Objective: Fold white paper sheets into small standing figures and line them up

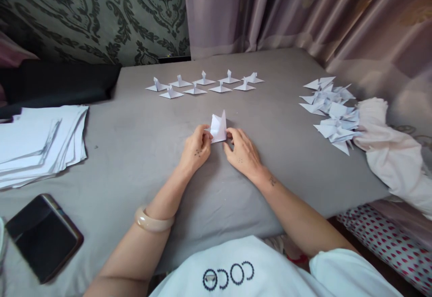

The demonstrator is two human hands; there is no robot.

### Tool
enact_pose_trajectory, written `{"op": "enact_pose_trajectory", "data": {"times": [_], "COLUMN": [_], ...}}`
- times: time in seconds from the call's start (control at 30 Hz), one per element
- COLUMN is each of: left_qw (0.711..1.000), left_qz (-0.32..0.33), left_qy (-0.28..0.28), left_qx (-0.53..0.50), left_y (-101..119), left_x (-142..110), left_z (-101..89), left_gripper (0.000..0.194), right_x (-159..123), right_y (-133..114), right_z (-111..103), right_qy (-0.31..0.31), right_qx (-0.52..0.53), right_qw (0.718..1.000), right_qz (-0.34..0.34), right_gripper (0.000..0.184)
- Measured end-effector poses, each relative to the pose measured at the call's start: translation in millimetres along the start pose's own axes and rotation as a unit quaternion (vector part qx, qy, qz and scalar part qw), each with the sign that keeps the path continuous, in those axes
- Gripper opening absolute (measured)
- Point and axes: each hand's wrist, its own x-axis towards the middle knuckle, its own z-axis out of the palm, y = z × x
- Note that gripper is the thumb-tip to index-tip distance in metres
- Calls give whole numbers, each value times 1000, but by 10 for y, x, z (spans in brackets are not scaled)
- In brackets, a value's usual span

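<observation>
A folded white paper piece [218,127] stands upright on the grey cloth-covered table [141,126], with two pointed tips rising at its top. My left hand [197,146] pinches its left edge between thumb and fingers. On the other side, my right hand [242,150] has its thumb and forefinger at the lower right edge, the other fingers curled. Beyond the hands, several folded paper figures [195,89] with flat pointed wings and a raised middle are set out in two rows.
More folded paper pieces [334,108] lie heaped at the right beside a bunched pale cloth [388,139]. At the left are a stack of white paper sheets [72,139], a dark phone-like device [43,236] and a black cloth item [67,81]. Curtains [229,13] hang behind.
</observation>
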Motion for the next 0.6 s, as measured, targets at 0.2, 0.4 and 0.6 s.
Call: {"op": "enact_pose_trajectory", "data": {"times": [0.2,0.4,0.6], "left_qw": [988,934,907], "left_qz": [106,229,245], "left_qy": [-25,-69,-93], "left_qx": [106,266,329], "left_y": [-19,-58,-17], "left_x": [-39,-70,-96], "left_z": [-17,35,24], "left_gripper": [28,32,39], "right_x": [14,7,-2], "right_y": [92,107,114], "right_z": [69,48,39], "right_qy": [50,40,39], "right_qx": [66,84,67], "right_qw": [994,992,996], "right_qz": [75,89,52], "right_gripper": [34,29,22]}}
